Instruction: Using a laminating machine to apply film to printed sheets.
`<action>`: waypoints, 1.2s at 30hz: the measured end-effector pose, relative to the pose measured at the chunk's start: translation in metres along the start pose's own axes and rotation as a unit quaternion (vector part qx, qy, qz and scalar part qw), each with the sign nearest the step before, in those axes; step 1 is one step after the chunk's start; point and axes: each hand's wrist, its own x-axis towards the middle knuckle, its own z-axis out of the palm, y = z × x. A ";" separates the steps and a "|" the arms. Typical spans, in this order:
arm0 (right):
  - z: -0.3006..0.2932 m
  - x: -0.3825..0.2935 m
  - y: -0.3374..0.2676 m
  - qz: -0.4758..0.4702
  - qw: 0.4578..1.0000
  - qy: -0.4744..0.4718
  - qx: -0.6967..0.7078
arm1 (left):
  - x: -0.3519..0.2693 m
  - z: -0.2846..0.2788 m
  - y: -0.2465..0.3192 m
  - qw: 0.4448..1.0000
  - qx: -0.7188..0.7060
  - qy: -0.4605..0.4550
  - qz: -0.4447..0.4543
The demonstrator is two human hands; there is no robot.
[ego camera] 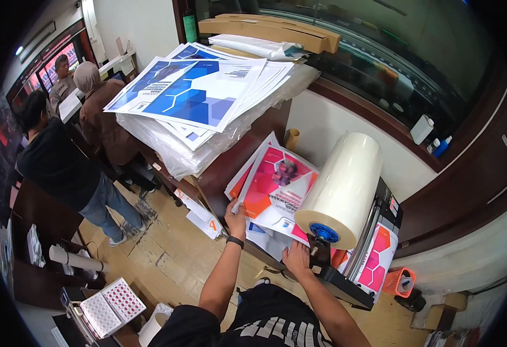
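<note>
My left hand (236,222), with a black band on the wrist, pinches the left edge of a glossy pink and orange printed sheet (264,191). At the sheet's near edge, beside the black roll bracket, are the fingers of my right hand (297,259); whether they grip it is hidden. The sheet runs under a large roll of clear film (340,182) on a roll laminator (344,284). More pink print (372,264) shows on the far side of the metal rollers (364,240). Other printed sheets (240,180) lie beneath and behind the one I hold.
A tall stack of blue and white prints (193,91) on plastic wrap tops the brown cabinet (253,143). Long cardboard boxes (262,32) lie behind it. An orange basket (397,282) stands right of the laminator. Several people (60,165) stand at the left.
</note>
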 end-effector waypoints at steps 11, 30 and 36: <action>-0.013 0.001 -0.049 -0.091 0.986 0.078 0.117 | -0.037 0.001 -0.101 0.917 0.273 -0.287 0.057; 0.076 -0.189 0.149 0.257 0.880 -0.200 0.345 | -0.106 -0.034 -0.157 0.848 0.369 -0.366 -0.109; 0.066 -0.313 0.209 0.369 0.882 -0.242 0.166 | -0.092 -0.007 -0.220 0.829 0.328 -0.417 -0.177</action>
